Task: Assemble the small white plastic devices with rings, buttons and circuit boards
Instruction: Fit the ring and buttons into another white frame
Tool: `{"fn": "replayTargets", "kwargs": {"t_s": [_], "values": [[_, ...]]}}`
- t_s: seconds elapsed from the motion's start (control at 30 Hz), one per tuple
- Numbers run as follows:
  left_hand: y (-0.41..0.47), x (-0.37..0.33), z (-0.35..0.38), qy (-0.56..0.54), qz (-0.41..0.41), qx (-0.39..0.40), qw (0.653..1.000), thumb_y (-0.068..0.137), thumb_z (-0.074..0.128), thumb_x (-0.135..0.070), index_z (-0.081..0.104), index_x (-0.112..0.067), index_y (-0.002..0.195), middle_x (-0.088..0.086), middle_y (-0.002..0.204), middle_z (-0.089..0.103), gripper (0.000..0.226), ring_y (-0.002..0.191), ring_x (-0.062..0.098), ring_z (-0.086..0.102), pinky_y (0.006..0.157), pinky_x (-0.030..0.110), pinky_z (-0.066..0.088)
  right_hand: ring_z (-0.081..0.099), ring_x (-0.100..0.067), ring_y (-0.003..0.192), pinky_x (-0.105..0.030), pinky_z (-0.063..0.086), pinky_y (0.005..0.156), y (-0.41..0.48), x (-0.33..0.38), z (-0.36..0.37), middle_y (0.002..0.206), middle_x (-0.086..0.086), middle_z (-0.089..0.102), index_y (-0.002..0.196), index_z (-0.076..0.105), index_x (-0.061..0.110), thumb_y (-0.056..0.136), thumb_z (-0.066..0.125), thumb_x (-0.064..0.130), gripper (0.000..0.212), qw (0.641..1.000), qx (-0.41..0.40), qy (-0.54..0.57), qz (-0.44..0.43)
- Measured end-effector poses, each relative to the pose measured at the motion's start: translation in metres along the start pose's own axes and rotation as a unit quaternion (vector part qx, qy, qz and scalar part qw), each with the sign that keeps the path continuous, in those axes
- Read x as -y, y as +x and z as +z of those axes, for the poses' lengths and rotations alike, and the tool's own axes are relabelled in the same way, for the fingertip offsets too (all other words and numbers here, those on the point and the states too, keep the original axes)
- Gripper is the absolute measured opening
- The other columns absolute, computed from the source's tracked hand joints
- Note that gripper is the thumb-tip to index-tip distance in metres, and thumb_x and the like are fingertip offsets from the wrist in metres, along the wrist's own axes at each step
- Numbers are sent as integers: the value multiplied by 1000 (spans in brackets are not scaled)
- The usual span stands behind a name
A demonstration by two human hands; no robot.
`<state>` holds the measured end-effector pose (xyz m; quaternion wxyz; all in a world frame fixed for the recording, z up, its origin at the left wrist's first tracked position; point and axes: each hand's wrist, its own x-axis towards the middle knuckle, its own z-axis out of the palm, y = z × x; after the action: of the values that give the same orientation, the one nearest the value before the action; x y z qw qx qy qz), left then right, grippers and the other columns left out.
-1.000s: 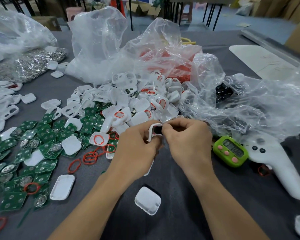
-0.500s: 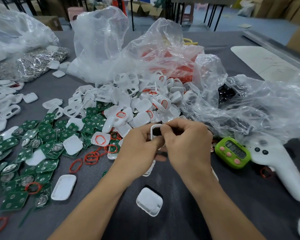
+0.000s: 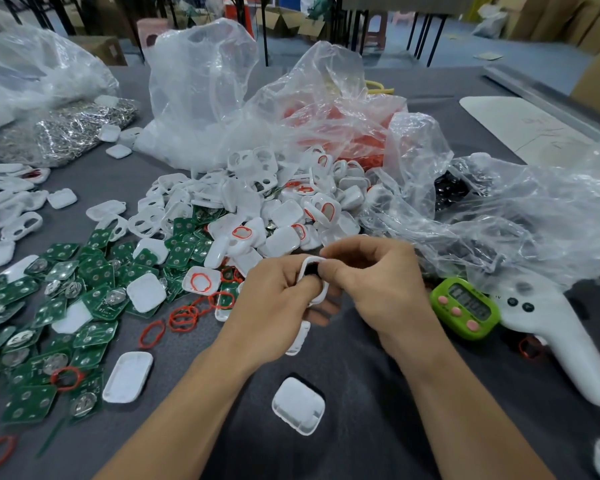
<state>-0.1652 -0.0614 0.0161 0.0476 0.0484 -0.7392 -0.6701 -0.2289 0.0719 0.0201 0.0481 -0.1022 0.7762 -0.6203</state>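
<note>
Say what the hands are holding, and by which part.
One white shell, between both hands: left hand grips its left side, right hand pinches its upper edge.

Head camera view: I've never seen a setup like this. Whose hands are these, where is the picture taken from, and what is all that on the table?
There is no machine here. A person wears a camera on the head, so you look down at their own two bare hands. The left hand and right hand together grip one small white shell with a dark part in it, probably a button. On the grey table lie green circuit boards, loose red rings, a heap of white shells and clear plastic bags. On the right lie a green timer and a white controller.
</note>
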Motion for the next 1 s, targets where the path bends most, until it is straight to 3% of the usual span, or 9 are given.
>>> {"fn": "replayTargets", "kwargs": {"t_s": [0.07,0.3,0.37,0.43,0.6,0.73,0.83,0.93,1.0], "values": [[-1,0,2,2,3,-8,1000,87,46,2,75,-5,81,13,74,74,31,71,27,74,60,33,57,74,-23,74,-43,63,72,1,-1,-2,74,-1,77,80,81,27,65,81,26,15,999,32,12,-3],[-5,-2,3,45,48,-54,996,81,43,-12,67,-5,63,10,60,69,32,51,27,67,47,33,54,68,-17,60,-22,55,57,-1,2,-5,67,-16,72,76,75,12,81,77,-3,15,987,116,105,-23],[-5,-4,3,46,55,-69,995,81,42,-10,65,-5,61,11,57,67,31,46,29,64,42,31,50,61,-28,51,-32,54,50,-4,3,0,60,-24,60,83,67,8,89,69,-3,12,981,152,122,-16],[-4,-3,0,51,63,-75,994,83,41,-7,64,-5,61,11,55,65,32,43,30,61,40,31,47,54,-32,46,-45,52,48,-6,1,6,54,-14,52,95,56,9,97,57,-1,10,972,190,136,1],[0,0,4,50,73,-87,992,97,38,-4,69,-8,75,6,56,65,37,46,29,62,44,32,48,57,-32,42,-53,56,49,-4,-3,12,51,2,56,97,58,18,95,60,14,5,985,135,99,-32],[1,1,7,127,87,-140,978,99,42,-22,73,-30,90,-5,69,71,33,64,12,68,57,28,52,69,-28,63,-61,61,74,-1,-6,11,69,-9,72,103,69,28,83,64,21,22,986,119,114,19],[-4,-2,6,227,137,-185,946,97,49,-31,72,-45,101,-26,97,73,27,97,-1,66,83,21,49,78,-27,86,-45,64,76,-3,-5,12,89,-11,79,104,72,24,85,67,18,20,979,115,166,21],[0,-2,3,214,216,-189,934,99,56,-23,76,-40,104,-22,115,70,26,121,11,59,102,27,43,78,-23,87,-37,64,75,-5,0,10,91,-10,79,109,73,17,92,72,9,18,973,100,208,-9],[4,3,3,149,220,-186,946,98,58,-17,77,-32,102,-18,113,71,25,119,15,62,101,39,49,75,-19,75,-31,62,67,-5,3,10,82,-9,78,99,76,16,90,76,8,12,978,77,192,-31]]}}
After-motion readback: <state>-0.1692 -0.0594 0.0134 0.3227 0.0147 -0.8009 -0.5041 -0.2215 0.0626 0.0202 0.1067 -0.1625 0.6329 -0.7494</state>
